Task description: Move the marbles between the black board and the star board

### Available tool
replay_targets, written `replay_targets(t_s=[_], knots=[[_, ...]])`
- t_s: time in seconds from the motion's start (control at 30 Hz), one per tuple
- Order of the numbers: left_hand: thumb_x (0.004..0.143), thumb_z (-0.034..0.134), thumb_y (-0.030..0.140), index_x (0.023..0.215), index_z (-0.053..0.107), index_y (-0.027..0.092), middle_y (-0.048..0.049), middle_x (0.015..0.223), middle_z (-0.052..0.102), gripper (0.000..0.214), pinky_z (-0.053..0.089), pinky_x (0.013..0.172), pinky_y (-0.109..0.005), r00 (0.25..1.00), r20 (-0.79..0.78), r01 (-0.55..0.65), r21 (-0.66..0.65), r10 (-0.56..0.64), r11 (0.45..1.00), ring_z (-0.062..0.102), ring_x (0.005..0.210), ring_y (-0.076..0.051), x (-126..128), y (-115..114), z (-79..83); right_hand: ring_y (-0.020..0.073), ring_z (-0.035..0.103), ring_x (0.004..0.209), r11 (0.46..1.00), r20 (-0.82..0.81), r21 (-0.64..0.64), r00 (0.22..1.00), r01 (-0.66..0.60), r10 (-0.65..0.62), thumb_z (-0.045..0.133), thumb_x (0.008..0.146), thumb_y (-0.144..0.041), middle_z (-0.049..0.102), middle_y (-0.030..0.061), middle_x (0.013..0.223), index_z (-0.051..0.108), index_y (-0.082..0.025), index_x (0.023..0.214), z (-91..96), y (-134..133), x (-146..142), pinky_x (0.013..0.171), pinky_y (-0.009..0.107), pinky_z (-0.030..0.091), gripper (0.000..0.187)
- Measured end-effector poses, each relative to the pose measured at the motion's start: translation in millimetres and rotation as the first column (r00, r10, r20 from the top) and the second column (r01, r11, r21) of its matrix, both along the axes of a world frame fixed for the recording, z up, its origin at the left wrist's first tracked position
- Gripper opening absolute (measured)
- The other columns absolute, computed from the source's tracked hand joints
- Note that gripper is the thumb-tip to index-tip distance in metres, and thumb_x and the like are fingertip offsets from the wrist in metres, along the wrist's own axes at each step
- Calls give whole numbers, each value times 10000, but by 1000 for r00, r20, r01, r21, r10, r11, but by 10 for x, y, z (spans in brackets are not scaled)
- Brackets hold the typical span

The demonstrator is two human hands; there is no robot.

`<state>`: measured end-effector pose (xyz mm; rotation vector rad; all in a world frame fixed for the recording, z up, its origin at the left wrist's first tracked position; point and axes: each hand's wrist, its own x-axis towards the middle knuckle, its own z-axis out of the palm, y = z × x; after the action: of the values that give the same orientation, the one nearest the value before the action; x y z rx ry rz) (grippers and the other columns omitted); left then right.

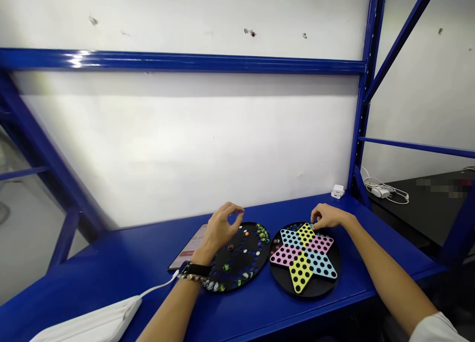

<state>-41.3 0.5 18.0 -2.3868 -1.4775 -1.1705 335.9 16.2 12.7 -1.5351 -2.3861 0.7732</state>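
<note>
Two round black game boards lie side by side on a blue shelf (111,268). The left board (241,258) is plain black with holes and several coloured marbles scattered in them. The right board (305,260) bears a star of yellow, pink and light-blue points with black holes. My left hand (221,226) hovers over the left board's far edge, its fingertips pinched together; whether a marble is in them is too small to tell. My right hand (327,216) rests at the far rim of the star board, fingers curled and pinched at the top yellow point.
A phone (189,250) lies partly under my left wrist, wired to a white power bank (89,324) at the front left. A small white charger (337,191) sits by the wall. Blue rack posts (361,109) stand at the right; beyond is a black table with white cables (386,189).
</note>
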Motion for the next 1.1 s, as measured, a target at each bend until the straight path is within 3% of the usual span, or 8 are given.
replay_targets(t_s=[0.07, 0.17, 0.27, 0.4, 0.63, 0.93, 1.1], knots=[[869, 512, 346, 890, 671, 231, -31, 925, 701, 197, 514, 776, -296, 997, -48, 47, -131, -53, 990, 650, 837, -187, 71, -28, -27, 121, 508, 596, 1000, 6, 8, 1000, 4, -4, 710, 697, -346, 621, 14, 705, 739, -156, 859, -23, 19, 4, 503, 226, 355, 251], [837, 553, 352, 933, 699, 245, -22, 925, 714, 204, 510, 740, -283, 967, -150, 135, -387, -207, 912, 653, 818, -188, 217, -104, -78, 121, 512, 598, 1000, 13, -6, 1000, 2, -2, 708, 697, -329, 619, 8, 707, 734, -156, 896, -57, 49, 14, 507, 224, 361, 265], [823, 571, 357, 994, 708, 257, -28, 972, 719, 241, 500, 738, -276, 938, -197, 154, -505, -287, 850, 657, 857, -200, 344, -178, -115, 121, 513, 596, 1000, 3, 1, 1000, -21, 21, 709, 692, -317, 615, 2, 696, 734, -156, 917, -69, 63, 16, 515, 225, 366, 278], [824, 575, 347, 1050, 693, 258, -37, 937, 715, 270, 482, 706, -281, 938, -204, 152, -483, -279, 862, 657, 842, -212, 415, -213, -142, 122, 522, 603, 998, -22, 40, 999, -49, 50, 690, 707, -309, 611, 5, 686, 748, -164, 857, -67, 57, 13, 517, 224, 365, 217], [823, 585, 327, 955, 673, 246, -16, 826, 693, 178, 441, 617, -257, 945, -182, 158, -471, -271, 868, 642, 740, -191, 416, -190, -181, 148, 575, 640, 997, -72, 66, 997, -30, 34, 648, 750, -308, 676, 37, 710, 754, -161, 805, -46, 30, 4, 556, 235, 403, 190], [841, 569, 308, 1035, 706, 264, -25, 877, 686, 241, 469, 684, -253, 919, -174, 228, -497, -353, 837, 643, 804, -190, 427, -191, -218, 163, 611, 721, 987, -79, 158, 997, -8, 20, 609, 821, -367, 700, 53, 786, 734, -156, 801, -125, 52, -89, 629, 249, 436, 246], [852, 562, 303, 953, 690, 244, -23, 852, 683, 174, 460, 669, -257, 924, -175, 218, -490, -340, 844, 639, 787, -191, 437, -157, -274, 168, 607, 754, 977, -101, 215, 995, 6, 16, 590, 858, -409, 699, 57, 810, 729, -158, 817, -147, 46, -180, 661, 257, 439, 290]])
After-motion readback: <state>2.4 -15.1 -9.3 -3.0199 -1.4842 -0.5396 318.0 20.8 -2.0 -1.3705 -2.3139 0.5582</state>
